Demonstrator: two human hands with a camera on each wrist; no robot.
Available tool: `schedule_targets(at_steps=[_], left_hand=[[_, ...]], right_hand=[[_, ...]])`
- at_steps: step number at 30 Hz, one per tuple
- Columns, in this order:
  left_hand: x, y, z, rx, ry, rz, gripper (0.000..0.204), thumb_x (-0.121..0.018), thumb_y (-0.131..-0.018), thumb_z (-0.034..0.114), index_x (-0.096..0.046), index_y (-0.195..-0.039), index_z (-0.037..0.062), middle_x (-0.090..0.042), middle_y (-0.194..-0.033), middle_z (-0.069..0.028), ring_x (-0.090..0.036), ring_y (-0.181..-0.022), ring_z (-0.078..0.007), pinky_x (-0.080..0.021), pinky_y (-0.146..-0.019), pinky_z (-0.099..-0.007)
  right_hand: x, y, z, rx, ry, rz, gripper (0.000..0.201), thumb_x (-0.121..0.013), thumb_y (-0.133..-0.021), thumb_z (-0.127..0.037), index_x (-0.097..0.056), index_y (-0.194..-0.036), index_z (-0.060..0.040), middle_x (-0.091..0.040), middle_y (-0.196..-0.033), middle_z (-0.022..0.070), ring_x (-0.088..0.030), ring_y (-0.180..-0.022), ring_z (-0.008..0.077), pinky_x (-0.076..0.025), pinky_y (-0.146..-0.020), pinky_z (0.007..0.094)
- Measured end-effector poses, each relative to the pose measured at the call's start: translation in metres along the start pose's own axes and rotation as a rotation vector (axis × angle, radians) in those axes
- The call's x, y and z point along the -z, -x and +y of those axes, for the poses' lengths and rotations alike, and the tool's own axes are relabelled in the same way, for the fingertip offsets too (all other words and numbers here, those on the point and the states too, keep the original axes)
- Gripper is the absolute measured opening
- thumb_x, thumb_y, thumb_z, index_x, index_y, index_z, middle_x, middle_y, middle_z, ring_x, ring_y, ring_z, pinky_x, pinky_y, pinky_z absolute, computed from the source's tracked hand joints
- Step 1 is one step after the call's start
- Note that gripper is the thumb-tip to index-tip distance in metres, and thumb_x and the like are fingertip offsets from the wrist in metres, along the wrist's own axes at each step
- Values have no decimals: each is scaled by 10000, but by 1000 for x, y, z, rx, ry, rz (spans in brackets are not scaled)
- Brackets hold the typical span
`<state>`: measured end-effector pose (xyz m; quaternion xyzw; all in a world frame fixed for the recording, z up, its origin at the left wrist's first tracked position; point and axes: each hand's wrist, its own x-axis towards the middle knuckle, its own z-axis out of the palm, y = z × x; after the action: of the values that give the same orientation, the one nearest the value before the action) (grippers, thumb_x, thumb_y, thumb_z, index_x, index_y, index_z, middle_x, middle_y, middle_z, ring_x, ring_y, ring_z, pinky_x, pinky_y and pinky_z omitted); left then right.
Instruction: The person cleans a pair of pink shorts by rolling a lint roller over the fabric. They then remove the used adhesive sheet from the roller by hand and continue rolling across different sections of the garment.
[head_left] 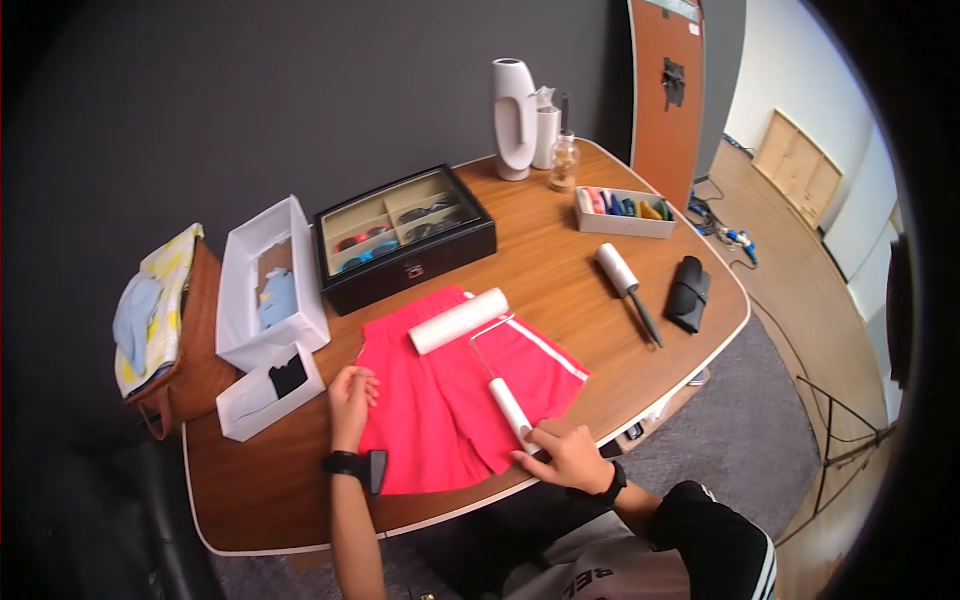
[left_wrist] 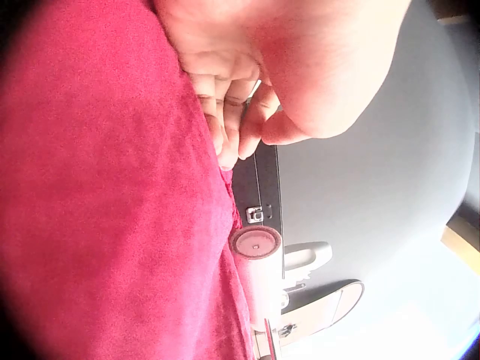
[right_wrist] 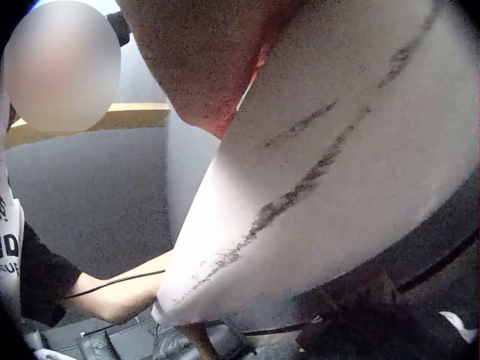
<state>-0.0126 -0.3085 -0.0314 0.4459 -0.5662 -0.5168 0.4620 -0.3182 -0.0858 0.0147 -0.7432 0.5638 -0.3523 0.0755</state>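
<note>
Bright pink shorts (head_left: 430, 400) with a white side stripe lie flat on the wooden table. Across their upper part rests a large lint roller with a wide white roll (head_left: 460, 321), a thin wire arm and a white handle (head_left: 510, 408). My right hand (head_left: 568, 456) grips the end of that handle near the table's front edge. At the left side of the shorts is my left hand (head_left: 352, 402), its fingers loosely bent and its fingertips at the fabric edge. The left wrist view shows these fingers (left_wrist: 232, 124) beside the pink cloth, thumb apart from them.
Behind the shorts stands a black glasses case (head_left: 400, 235). White boxes (head_left: 310, 318) and a brown basket (head_left: 190, 340) are at left. Rightward lie a smaller lint roller (head_left: 630, 290), a black pouch (head_left: 688, 294) and a box of rolled items (head_left: 625, 222); vases (head_left: 513, 130) stand behind.
</note>
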Motion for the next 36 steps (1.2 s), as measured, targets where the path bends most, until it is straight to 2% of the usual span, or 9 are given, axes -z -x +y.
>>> schedule_targets(at_steps=[4, 9, 11, 13, 16, 20, 22, 28, 36], left_hand=[[-3, 2, 5, -13, 6, 2, 228, -500, -1060, 188, -596, -952, 11, -646, -829, -70, -579, -644, -86, -461, -546, -210], [-2, 2, 6, 3, -11, -2, 220, -497, -1054, 190, -596, -955, 21, -651, -840, -69, -585, -655, -91, -460, -549, -211], [-3, 0, 9, 13, -20, -15, 219, -496, -1054, 188, -595, -956, 20, -650, -840, -69, -585, -655, -91, -459, -550, -211], [-3, 1, 7, 10, -28, 10, 215, -495, -1053, 161, -596, -946, 5, -648, -827, -71, -584, -651, -88, -462, -542, -211], [-4, 4, 8, -13, -1, 18, 211, -500, -1049, 158, -601, -944, 4, -648, -822, -73, -583, -646, -88, -460, -536, -214], [-1, -1, 5, 2, 10, 0, 208, -502, -1048, 157, -602, -952, 2, -648, -819, -75, -582, -646, -88, -459, -533, -215], [-2, -1, 2, -3, -16, -6, 236, -505, -1055, 207, -598, -955, 14, -650, -835, -75, -585, -645, -93, -461, -545, -207], [-3, 2, 5, -6, -8, 11, 224, -507, -1050, 195, -601, -949, 19, -650, -833, -74, -584, -643, -92, -462, -542, -207], [-3, 2, 5, -7, 0, 6, 219, -491, -1055, 168, -596, -953, 4, -645, -830, -75, -581, -654, -89, -462, -547, -212]], right_hand=[[-1, 4, 0, 23, 18, -19, 245, -751, -852, -276, -673, -922, -54, -586, -733, 91, -622, -637, 283, -484, -541, 383], [-1, 14, 15, 202, -109, -62, 161, -712, -856, -201, -659, -800, -60, -528, -614, 94, -587, -573, 283, -456, -523, 403], [-4, 10, 9, 180, -104, -28, 162, -695, -863, -190, -654, -769, -64, -540, -606, 95, -591, -571, 286, -462, -528, 408], [-6, 7, 2, 47, -46, -48, 153, -692, -867, -194, -655, -785, -69, -573, -640, 96, -602, -584, 288, -471, -532, 402], [-10, 2, -4, 6, -6, -16, 147, -692, -869, -202, -660, -807, -73, -591, -668, 95, -614, -600, 288, -480, -540, 395], [-6, 0, -7, 17, -30, 21, 140, -711, -845, -174, -647, -796, -59, -610, -695, 98, -605, -587, 300, -465, -531, 407], [-3, 1, -5, 63, -56, -31, 159, -714, -852, -205, -648, -812, -66, -589, -680, 94, -614, -608, 283, -479, -550, 382], [3, 8, 5, 201, -233, -110, 139, -697, -854, -179, -639, -796, -67, -581, -650, 95, -609, -595, 286, -471, -548, 388], [-2, 4, -1, 165, -186, -98, 188, -710, -863, -164, -621, -718, -85, -538, -582, 61, -574, -527, 264, -432, -506, 387]])
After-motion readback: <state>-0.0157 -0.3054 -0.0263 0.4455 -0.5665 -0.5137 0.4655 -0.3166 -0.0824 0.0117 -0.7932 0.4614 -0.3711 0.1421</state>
